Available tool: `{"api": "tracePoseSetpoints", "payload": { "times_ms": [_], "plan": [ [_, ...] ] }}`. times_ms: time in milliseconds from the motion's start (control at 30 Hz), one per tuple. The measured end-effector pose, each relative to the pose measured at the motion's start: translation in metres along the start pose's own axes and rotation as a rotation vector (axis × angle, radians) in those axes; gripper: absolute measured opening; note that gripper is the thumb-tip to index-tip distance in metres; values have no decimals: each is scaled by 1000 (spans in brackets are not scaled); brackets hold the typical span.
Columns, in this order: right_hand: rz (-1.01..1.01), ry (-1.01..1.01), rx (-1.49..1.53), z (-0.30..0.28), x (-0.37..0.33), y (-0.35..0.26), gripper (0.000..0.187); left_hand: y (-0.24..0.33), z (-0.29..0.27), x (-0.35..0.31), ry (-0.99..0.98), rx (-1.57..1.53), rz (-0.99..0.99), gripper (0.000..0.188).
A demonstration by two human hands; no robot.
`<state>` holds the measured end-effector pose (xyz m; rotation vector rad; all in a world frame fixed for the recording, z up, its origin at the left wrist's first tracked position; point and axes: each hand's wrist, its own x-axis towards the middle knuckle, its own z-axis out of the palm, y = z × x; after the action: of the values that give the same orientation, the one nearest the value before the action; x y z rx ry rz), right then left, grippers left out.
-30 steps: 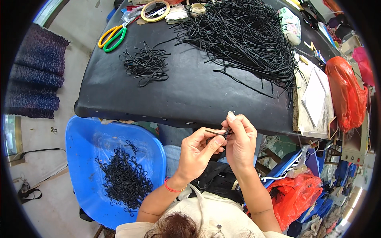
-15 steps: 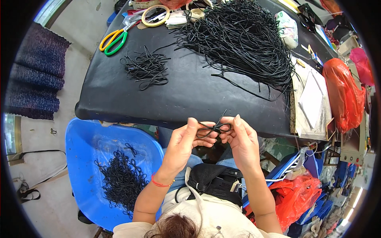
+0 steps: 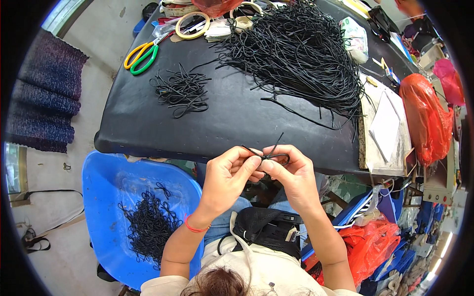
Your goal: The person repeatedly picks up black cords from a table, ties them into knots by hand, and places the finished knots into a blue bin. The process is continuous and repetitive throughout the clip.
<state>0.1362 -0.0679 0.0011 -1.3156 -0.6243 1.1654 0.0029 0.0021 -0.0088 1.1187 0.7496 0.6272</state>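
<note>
A thin black cord bow (image 3: 280,158) is pinched between my two hands, just off the near edge of the black-covered table (image 3: 217,133). My left hand (image 3: 228,175) has thumb and fingers closed on the bow's left side, hiding most of that loop. My right hand (image 3: 294,175) grips near the knot, and a loop and a loose cord end stick out above its thumb. On the table lie a small pile of looped black cords (image 3: 181,91) and a large heap of long black cords (image 3: 301,59).
A blue plastic tub (image 3: 98,227) with many tied black cords (image 3: 150,224) stands at lower left. Scissors with yellow and green handles (image 3: 143,58) and a tape roll (image 3: 192,25) lie at the table's far left. Red plastic bags (image 3: 425,118) sit at right.
Both hands have drawn closer together, thumbs now meeting near the knot. The left loop, visible before, is now mostly covered by my left fingers.
</note>
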Motion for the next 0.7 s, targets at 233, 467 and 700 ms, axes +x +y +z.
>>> {"api": "tracePoseSetpoints", "payload": {
  "times_ms": [233,467,700],
  "plan": [
    [-93,54,32,12,-4,4,14,-12,19,-10,220,177,196,10],
    [-6,44,-44,3,7,6,22,-12,6,3,296,286,272,8],
    [-750,411,-1308,-75,78,5,12,27,-85,62,809,1305,519,26]
  ]
}}
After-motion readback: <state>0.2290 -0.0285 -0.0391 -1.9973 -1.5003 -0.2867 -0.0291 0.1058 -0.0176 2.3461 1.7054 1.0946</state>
